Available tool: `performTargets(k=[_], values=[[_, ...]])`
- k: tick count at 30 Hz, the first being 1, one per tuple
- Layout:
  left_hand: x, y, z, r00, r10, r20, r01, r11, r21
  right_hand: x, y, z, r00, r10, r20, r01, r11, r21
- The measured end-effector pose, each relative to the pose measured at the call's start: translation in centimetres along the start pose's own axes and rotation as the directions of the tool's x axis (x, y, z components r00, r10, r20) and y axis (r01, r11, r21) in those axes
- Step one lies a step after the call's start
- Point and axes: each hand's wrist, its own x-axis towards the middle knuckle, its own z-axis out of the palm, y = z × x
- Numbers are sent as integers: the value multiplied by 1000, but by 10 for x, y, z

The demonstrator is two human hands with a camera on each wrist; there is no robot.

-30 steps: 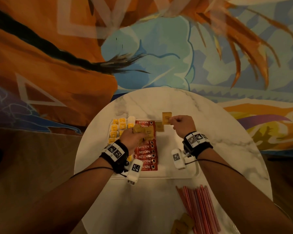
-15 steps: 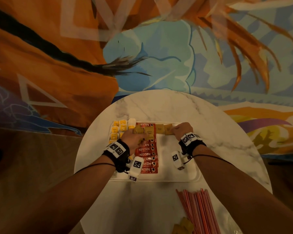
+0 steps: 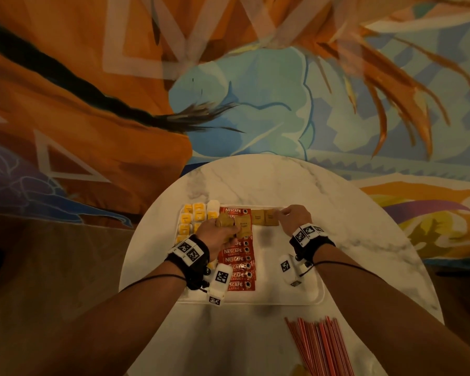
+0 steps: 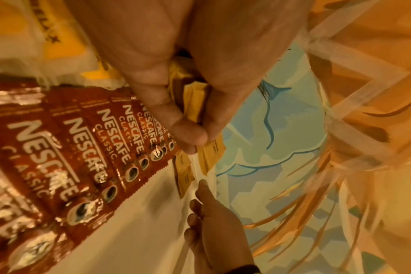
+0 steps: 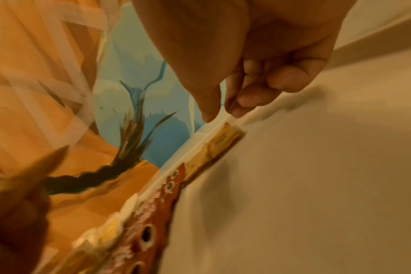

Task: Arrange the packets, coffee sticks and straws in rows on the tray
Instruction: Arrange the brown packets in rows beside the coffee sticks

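A white tray (image 3: 291,297) on the marble table carries yellow packets (image 3: 192,214) on its left and a column of red Nescafe sticks (image 3: 238,260). Two brown packets (image 3: 263,217) lie side by side along the far rim, right of the sticks. My left hand (image 3: 223,229) hovers over the sticks and grips a bunch of brown packets (image 4: 195,100). My right hand (image 5: 221,115) is at the right end of the placed packets (image 5: 225,135). Its thumb and forefinger are slightly apart just above them with nothing between; the other fingers are curled.
Red straws (image 3: 318,346) lie in a bundle on the table near me, right of centre, with a few more brown packets (image 3: 299,371) at the bottom edge. The right half of the tray is bare. A painted wall rises behind the table.
My right hand lowered a brown packet from the air onto the tray's far row beside the first one and let it go. My left hand stayed over the sticks.
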Motion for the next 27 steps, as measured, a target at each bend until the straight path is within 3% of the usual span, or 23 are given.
performTargets(k=[7,12,17,23,27], values=[[1,-6,-1,999,28,18,-29,999,17,-51,-17,-1,944,-242,223,175,943,283],[-3,-12,0,999,35,27,-36,999,20,-78,-14,10,912,-336,236,220,886,409],[-6,-19,-1,998,56,29,-57,998,18,-87,-8,17,932,-298,207,181,876,446],[-5,-14,-7,993,15,117,-10,999,-45,-67,-4,6,976,-198,86,158,926,342],[-6,-8,-8,991,-28,128,48,986,-157,-49,-1,5,983,-136,121,103,963,248]])
